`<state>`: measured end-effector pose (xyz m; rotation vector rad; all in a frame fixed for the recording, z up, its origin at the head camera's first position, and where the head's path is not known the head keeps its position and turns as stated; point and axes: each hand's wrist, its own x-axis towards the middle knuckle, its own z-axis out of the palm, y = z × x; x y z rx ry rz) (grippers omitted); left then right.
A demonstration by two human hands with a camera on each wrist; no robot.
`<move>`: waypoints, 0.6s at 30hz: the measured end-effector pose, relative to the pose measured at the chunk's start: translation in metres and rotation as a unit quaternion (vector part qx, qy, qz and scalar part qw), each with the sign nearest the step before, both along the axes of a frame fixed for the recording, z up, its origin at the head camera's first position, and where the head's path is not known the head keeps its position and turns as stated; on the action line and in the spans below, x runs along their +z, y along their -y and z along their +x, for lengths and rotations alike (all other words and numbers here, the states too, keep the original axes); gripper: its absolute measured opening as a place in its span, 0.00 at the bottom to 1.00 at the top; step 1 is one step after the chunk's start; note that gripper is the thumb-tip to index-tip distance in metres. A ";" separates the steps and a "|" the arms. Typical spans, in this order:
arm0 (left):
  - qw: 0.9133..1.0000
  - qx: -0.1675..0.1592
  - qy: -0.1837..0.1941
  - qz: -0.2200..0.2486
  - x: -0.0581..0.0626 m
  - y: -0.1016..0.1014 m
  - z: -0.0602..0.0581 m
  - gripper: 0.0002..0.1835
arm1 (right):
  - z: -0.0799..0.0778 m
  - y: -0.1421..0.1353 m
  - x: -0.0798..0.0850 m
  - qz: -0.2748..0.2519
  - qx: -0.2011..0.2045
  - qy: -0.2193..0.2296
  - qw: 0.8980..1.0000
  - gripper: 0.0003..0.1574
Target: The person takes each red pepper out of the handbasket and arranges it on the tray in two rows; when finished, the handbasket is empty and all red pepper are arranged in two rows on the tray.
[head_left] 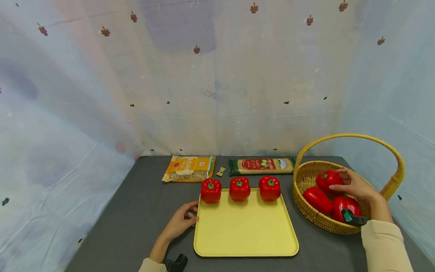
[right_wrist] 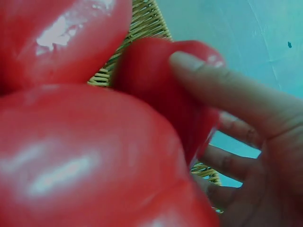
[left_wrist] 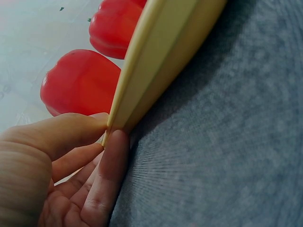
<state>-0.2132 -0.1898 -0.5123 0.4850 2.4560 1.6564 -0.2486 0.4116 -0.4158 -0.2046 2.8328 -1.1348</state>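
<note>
Your right grip (head_left: 353, 186) is curled partway round a red pepper (head_left: 329, 180) inside the wicker basket (head_left: 307, 175), on the right of the scene; whether that pepper's weight is off the basket, you cannot tell. Your left grip (head_left: 180, 222) is nearly closed, pinching the left rim of the yellow tray (head_left: 246, 230) on the dark surface (head_left: 149, 204).

As for progress, three peppers stand upright in a row along the tray's far edge: the left pepper (head_left: 211, 191), the middle pepper (head_left: 239, 189) and the right pepper (head_left: 270, 189). Besides the one you hold, two more red vegetables, probably peppers, lie in the basket: one to the left (head_left: 317, 200) and one nearer you (head_left: 346, 208). If the job is filling the tray from the basket, you look about halfway, with the near part of the tray bare; which way the peppers travel is a judgement, not something shown.

From your head you get the whole row and the green stem of the held pepper. Only the left wrist view shows your thumb and fingertips meeting at the thin rim, and the tray's side wall above the surface. Your right wrist view shows the thumb laid across one side of the pepper with fingers beyond it, but no stem and no tray.
</note>
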 end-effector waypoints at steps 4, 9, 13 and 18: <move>1.000 0.001 0.001 -0.002 0.000 0.000 0.000 0.29 | 0.003 0.003 0.009 -0.013 0.000 -0.008 1.000 0.49; 1.000 -0.002 0.001 0.002 0.001 0.000 0.000 0.29 | 0.011 0.012 0.022 -0.024 0.004 -0.027 0.999 0.47; 1.000 -0.001 0.004 0.002 0.001 0.000 0.000 0.30 | 0.022 0.022 0.036 -0.028 0.005 -0.048 0.998 0.47; 1.000 0.001 0.007 0.001 0.000 0.000 0.000 0.30 | 0.038 0.036 0.048 -0.043 0.015 -0.082 0.996 0.44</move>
